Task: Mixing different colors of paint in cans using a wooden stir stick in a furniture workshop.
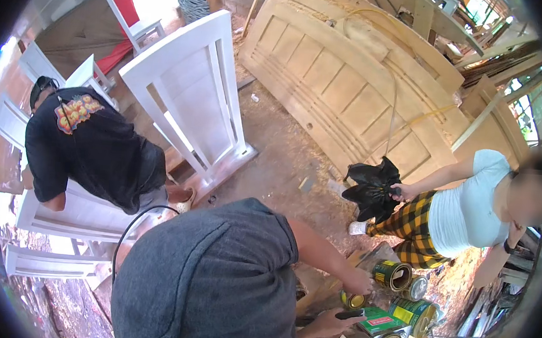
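Note:
My grey-sleeved left arm reaches to the right, and my left hand (358,280) hangs with bent fingers at the rim of a small yellow tin (354,300). Whatever those fingers pinch is too small to make out. Lower down, my right hand (325,325) is closed round a small dark, flattened object (350,314). Just beyond my hands stand a black-and-yellow open tin (384,271) and a silver tin (418,288). A larger yellow-and-green tin (413,314) leans beside a green rectangular can (377,319).
A person in checked trousers (408,232) stands right, holding a black plastic bag (373,189). Another person in a black T-shirt (90,144) bends among white chairs at left. A tall white chair back (188,88) rises ahead. Wooden door panels (346,80) lean behind.

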The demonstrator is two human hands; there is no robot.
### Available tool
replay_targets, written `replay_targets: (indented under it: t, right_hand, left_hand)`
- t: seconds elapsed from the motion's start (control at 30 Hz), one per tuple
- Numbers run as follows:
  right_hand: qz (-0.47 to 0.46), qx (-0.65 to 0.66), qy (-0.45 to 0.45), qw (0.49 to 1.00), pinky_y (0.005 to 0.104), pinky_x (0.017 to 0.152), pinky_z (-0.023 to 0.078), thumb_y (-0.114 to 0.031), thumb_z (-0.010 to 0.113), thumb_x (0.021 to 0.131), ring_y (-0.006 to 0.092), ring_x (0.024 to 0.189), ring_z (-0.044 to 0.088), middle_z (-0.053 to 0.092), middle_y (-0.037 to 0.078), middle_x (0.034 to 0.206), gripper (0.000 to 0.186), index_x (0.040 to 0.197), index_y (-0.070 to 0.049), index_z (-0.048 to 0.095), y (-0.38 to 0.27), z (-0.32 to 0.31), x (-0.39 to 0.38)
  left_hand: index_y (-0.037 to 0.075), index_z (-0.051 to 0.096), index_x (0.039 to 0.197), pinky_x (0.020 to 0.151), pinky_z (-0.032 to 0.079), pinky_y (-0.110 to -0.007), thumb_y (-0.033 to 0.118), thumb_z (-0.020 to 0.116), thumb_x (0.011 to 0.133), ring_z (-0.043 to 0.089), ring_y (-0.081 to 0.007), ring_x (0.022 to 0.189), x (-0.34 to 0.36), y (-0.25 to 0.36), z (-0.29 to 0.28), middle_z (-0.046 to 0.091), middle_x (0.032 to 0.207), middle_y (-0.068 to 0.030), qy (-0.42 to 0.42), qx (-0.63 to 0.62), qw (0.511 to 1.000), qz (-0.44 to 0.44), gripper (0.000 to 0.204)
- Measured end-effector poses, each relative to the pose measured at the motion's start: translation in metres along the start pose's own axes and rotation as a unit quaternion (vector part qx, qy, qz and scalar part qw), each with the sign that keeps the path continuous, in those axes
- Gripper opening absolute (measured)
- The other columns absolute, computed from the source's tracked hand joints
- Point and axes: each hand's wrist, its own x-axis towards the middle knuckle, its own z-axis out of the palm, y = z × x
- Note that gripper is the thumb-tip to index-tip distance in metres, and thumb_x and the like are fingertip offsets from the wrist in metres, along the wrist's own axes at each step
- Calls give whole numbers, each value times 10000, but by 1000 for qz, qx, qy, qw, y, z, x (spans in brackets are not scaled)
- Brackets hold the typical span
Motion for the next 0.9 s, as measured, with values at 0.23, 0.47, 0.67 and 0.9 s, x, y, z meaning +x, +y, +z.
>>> replay_targets:
  t: [0.23, 0.47, 0.67, 0.9]
  right_hand:
    - [52, 30, -57, 997, 460, 928, 501, -112, 598, 864, 430, 1128, 607, 586, 304, 1283, 780, 1552, -36, 236, -30, -14, 5]
    - [-161, 82, -8, 984, 432, 1015, 457, -96, 646, 845, 415, 1209, 573, 544, 355, 1311, 658, 1429, 101, 413, 47, 41, 31]
    - [-55, 116, -144, 981, 431, 1037, 447, -228, 678, 872, 424, 1240, 546, 525, 347, 1340, 709, 1431, 108, 399, 35, 48, 15]
    - [33, 84, -248, 964, 430, 1047, 435, -288, 638, 886, 427, 1278, 514, 504, 329, 1379, 738, 1455, 93, 365, -47, 6, 11]
  left_hand:
    - [22, 623, 1076, 857, 557, -435, 224, 788, 675, 632, -331, 1062, 0, 5, 43, 591, 1198, -152, -220, -59, 973, -32, 479]
    - [21, 663, 1000, 784, 570, -451, 223, 755, 712, 661, -341, 947, 5, -4, 58, 633, 1051, -168, -243, -23, 970, 18, 363]
    - [4, 688, 877, 705, 581, -473, 230, 750, 692, 683, -366, 838, -14, 0, 29, 668, 829, -175, -189, -44, 981, -13, 299]
    - [-2, 717, 896, 772, 582, -446, 168, 709, 739, 685, -351, 932, -12, 7, 30, 686, 994, -185, -215, -54, 964, -145, 232]
